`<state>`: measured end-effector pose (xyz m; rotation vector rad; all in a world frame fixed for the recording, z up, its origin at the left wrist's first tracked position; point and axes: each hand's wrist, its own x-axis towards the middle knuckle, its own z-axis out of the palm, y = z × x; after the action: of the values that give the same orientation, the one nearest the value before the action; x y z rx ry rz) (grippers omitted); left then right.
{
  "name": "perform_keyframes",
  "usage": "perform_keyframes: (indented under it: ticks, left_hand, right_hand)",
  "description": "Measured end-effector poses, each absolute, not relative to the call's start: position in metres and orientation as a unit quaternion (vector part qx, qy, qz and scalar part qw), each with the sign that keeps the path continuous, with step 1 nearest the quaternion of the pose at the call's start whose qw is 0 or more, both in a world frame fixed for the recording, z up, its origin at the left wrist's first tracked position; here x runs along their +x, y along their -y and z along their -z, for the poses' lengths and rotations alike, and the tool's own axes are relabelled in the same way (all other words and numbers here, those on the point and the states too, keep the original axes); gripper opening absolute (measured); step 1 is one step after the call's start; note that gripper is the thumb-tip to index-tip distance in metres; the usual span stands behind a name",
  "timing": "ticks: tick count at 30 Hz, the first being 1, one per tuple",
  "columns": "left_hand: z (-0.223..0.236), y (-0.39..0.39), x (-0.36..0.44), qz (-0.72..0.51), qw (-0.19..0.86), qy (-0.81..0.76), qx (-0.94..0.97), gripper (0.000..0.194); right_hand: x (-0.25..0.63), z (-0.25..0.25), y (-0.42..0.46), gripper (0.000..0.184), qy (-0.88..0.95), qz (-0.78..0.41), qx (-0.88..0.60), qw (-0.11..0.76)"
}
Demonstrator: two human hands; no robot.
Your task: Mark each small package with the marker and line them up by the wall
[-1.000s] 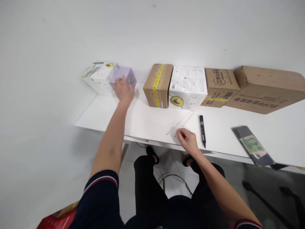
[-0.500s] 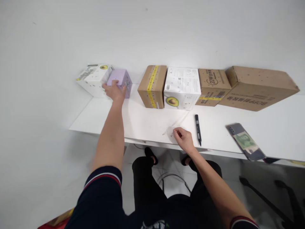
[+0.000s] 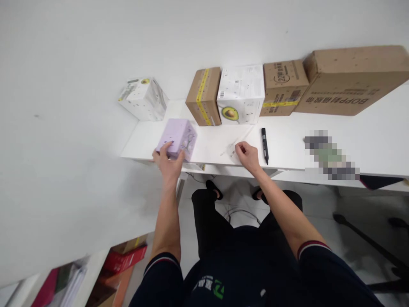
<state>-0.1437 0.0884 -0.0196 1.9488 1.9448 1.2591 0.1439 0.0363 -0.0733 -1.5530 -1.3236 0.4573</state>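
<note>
My left hand (image 3: 168, 162) grips the near side of a small lilac box (image 3: 177, 136), which stands close to the front edge of the white table (image 3: 287, 145). A white box with an avocado print (image 3: 143, 98) stays at the table's far left corner. My right hand (image 3: 246, 155) rests on the tabletop with fingers curled in a loose pinch; whether it holds anything is unclear. A black marker (image 3: 264, 145) lies just right of that hand.
A row of boxes lines the wall: a brown one with yellow tape (image 3: 203, 96), a white avocado box (image 3: 240, 94), a small carton (image 3: 283, 87) and a long carton (image 3: 354, 77). A blurred flat object (image 3: 330, 157) lies right. Red books (image 3: 124, 260) sit low left.
My left hand has pulled the lilac box away from the white box at the far left corner toward the front edge of the table. My right hand has stayed in place.
</note>
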Motion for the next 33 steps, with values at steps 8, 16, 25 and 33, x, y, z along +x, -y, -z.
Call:
perform_keyframes:
  ticks: [8, 16, 25, 33]
  left_hand:
    - [0.04, -0.071, -0.093, -0.407, 0.34, -0.425, 0.733, 0.117]
    - [0.085, -0.079, -0.065, -0.427, 0.444, -0.394, 0.682, 0.139]
    - [-0.006, -0.073, -0.077, -0.43, 0.206, -0.437, 0.763, 0.116]
    - [-0.002, -0.089, -0.055, -0.421, 0.254, -0.387, 0.78, 0.111]
  right_hand:
    - [0.15, 0.077, -0.035, 0.062, 0.481, -0.181, -0.629, 0.583]
    - [0.152, 0.077, -0.021, 0.073, 0.529, -0.199, -0.588, 0.579]
    - [0.154, 0.081, -0.019, 0.063, 0.528, -0.296, -0.577, 0.548]
    - [0.15, 0.078, -0.021, 0.049, 0.468, -0.271, -0.587, 0.603]
